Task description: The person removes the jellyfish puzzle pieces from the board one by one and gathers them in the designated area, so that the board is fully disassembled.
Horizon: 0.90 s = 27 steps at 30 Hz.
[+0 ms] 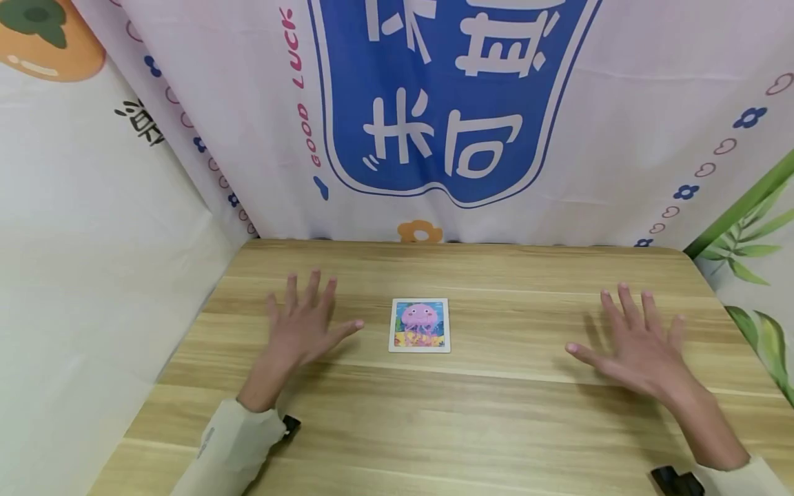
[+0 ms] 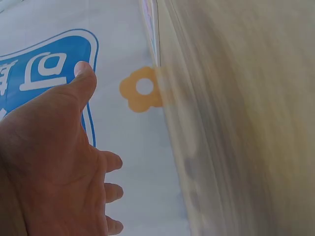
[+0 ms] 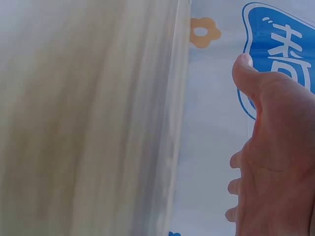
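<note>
Two bare hands and a square picture card [image 1: 420, 325] above a wood-grained table [image 1: 471, 413]. The card lay flat on the tabletop, face up, between the hands and nearer to the left one; within its white border it bore a pink, smiling jellyfish against blue, with yellow and reddish shapes along the bottom. The left hand [image 1: 300, 334], palm down, stood beside the card, its fingers released, extended and fanned apart, the thumb directed toward the card without reaching it. The right hand [image 1: 648, 348], likewise palm down, stood well apart from the card on the other side, its fingers released and spread, the thumb turned inward toward the middle of the table. Shadows fell on the wood near both hands, and in both wrist views cloth showed between the fingertips and the table edge. The left forearm was covered by a pale sleeve [image 1: 229, 444], with a small black device [image 1: 290, 427] at the cuff; a second black device [image 1: 676, 482] appeared beside the right wrist. Behind the table hung a whitish cloth [image 1: 626, 151] printed with a large blue panel [image 1: 347, 138] carrying white characters and, below it, an orange flower [image 1: 409, 229] close to the far table edge. To the left, a pale covering bore an orange fruit [image 1: 68, 52]; to the right, green leaves [image 1: 753, 249] were visible.
</note>
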Each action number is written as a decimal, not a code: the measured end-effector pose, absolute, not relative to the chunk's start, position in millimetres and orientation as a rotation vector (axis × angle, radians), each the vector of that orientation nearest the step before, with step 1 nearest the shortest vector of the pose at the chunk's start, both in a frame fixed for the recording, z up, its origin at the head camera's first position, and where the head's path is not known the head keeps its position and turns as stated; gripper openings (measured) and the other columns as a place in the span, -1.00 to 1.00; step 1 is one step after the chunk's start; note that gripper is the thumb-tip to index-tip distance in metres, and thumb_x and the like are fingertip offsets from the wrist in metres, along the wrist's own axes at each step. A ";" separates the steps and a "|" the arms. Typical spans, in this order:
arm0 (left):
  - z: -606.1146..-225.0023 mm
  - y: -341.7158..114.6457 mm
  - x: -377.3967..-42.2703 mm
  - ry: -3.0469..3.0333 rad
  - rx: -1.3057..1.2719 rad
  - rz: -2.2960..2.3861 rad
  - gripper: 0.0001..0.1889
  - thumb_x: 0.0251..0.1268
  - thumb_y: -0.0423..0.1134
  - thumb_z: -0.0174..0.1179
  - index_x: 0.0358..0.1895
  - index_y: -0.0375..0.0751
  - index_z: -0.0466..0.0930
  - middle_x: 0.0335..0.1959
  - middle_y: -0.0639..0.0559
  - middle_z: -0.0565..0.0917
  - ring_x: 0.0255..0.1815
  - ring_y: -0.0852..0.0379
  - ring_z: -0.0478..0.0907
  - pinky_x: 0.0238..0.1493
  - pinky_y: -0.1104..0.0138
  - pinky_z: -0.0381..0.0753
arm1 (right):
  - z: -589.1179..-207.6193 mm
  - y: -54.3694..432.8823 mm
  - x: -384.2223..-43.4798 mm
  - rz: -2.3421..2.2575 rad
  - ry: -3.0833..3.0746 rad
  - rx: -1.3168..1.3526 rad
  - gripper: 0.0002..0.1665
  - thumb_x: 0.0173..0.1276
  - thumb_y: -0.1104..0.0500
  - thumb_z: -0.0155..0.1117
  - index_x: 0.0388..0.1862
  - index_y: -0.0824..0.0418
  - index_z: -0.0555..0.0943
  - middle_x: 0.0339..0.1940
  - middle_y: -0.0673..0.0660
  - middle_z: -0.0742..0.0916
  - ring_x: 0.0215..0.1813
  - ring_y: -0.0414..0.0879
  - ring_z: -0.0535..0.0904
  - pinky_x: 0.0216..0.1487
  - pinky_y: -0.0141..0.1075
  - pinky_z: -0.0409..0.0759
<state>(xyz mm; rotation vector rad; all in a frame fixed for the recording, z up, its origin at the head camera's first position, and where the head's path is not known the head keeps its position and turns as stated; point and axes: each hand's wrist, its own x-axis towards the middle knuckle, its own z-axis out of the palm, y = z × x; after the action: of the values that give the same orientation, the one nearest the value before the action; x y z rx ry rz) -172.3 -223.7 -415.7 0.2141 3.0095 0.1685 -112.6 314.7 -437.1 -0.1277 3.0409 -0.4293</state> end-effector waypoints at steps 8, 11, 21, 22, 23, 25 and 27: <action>-418.1 -210.4 -179.7 3.007 0.309 0.216 0.15 0.41 0.65 -0.10 0.80 -0.06 -0.13 0.82 -0.22 -0.24 0.77 -0.51 -0.42 0.57 -0.57 -0.41 | -433.6 297.9 -122.0 -0.509 3.013 -0.179 0.44 0.45 -0.54 0.19 0.80 0.32 -0.25 0.77 0.41 -0.31 0.71 0.63 -0.43 0.38 0.78 -0.44; -418.0 -205.5 -180.6 2.994 0.351 0.274 0.13 0.45 0.60 -0.06 0.79 -0.11 -0.10 0.82 -0.22 -0.23 0.78 -0.49 -0.39 0.59 -0.56 -0.36 | -433.5 288.7 -126.0 -0.532 3.007 -0.194 0.46 0.43 -0.54 0.22 0.80 0.32 -0.25 0.79 0.43 -0.25 0.74 0.59 -0.37 0.43 0.76 -0.38; -421.0 -190.2 -182.4 2.892 0.474 0.583 0.03 0.57 0.33 0.13 0.77 -0.25 -0.10 0.80 -0.28 -0.13 0.79 -0.46 -0.19 0.68 -0.42 -0.11 | -436.1 250.2 -133.6 -0.739 2.931 -0.331 0.40 0.47 -0.41 0.31 0.81 0.31 -0.23 0.81 0.43 -0.11 0.77 0.54 -0.23 0.56 0.64 -0.20; -421.5 -188.9 -182.3 2.875 0.484 0.619 0.02 0.58 0.30 0.14 0.77 -0.25 -0.10 0.80 -0.28 -0.12 0.79 -0.45 -0.16 0.69 -0.38 -0.08 | -436.7 246.1 -134.2 -0.769 2.922 -0.348 0.39 0.47 -0.40 0.32 0.81 0.32 -0.20 0.81 0.44 -0.08 0.77 0.54 -0.20 0.57 0.62 -0.17; -422.0 -187.8 -182.0 2.858 0.494 0.654 0.01 0.59 0.28 0.15 0.77 -0.25 -0.09 0.80 -0.29 -0.10 0.79 -0.43 -0.13 0.70 -0.34 -0.05 | -437.6 242.5 -134.9 -0.798 2.913 -0.364 0.37 0.48 -0.38 0.33 0.80 0.33 -0.18 0.81 0.45 -0.06 0.77 0.53 -0.18 0.59 0.60 -0.13; -423.0 -185.6 -181.4 2.822 0.509 0.723 -0.02 0.60 0.23 0.17 0.77 -0.24 -0.07 0.79 -0.30 -0.07 0.79 -0.39 -0.08 0.72 -0.28 0.00 | -439.3 235.4 -136.2 -0.857 2.886 -0.390 0.34 0.50 -0.35 0.34 0.80 0.34 -0.16 0.80 0.45 -0.04 0.77 0.52 -0.16 0.61 0.56 -0.10; -423.5 -183.7 -180.6 2.789 0.518 0.784 -0.05 0.61 0.18 0.19 0.77 -0.25 -0.05 0.78 -0.31 -0.03 0.78 -0.35 -0.03 0.72 -0.22 0.05 | -441.4 228.9 -137.8 -0.917 2.856 -0.409 0.30 0.52 -0.31 0.33 0.80 0.35 -0.14 0.80 0.45 -0.02 0.77 0.51 -0.14 0.64 0.52 -0.08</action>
<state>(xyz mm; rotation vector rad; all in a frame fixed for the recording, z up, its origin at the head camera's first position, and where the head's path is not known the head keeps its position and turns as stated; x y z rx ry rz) -180.6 -183.7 -423.5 0.5183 2.7886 0.7838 -137.8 228.9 -441.4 -0.4089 2.8560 -0.9167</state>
